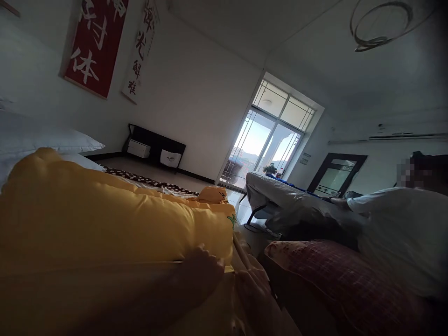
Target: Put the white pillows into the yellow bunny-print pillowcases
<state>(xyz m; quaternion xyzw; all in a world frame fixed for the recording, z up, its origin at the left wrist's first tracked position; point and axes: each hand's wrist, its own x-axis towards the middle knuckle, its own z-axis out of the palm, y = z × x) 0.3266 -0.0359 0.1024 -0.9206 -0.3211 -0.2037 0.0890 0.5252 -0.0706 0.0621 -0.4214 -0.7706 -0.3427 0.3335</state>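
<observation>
Head view. One hand (203,273), probably the left though the side was unclear, lay closed on the near edge of the yellow quilt (105,219), fingers curled into the fabric as if to hold the bulk in place; the other hand was not visible. The quilt lay piled on the bed at left. To the right lay a red plaid cushion (336,280); a person in white (402,228) sat far right. A bright balcony door (266,144) stood far off.

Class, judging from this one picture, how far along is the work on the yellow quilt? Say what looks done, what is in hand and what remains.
Done: the yellow quilt lies bunched in a thick heap. In hand: one hand presses on its near edge; which hand it is cannot be told. Left: the heap is not flat, and the red checked cushion beside it lies untouched.
</observation>
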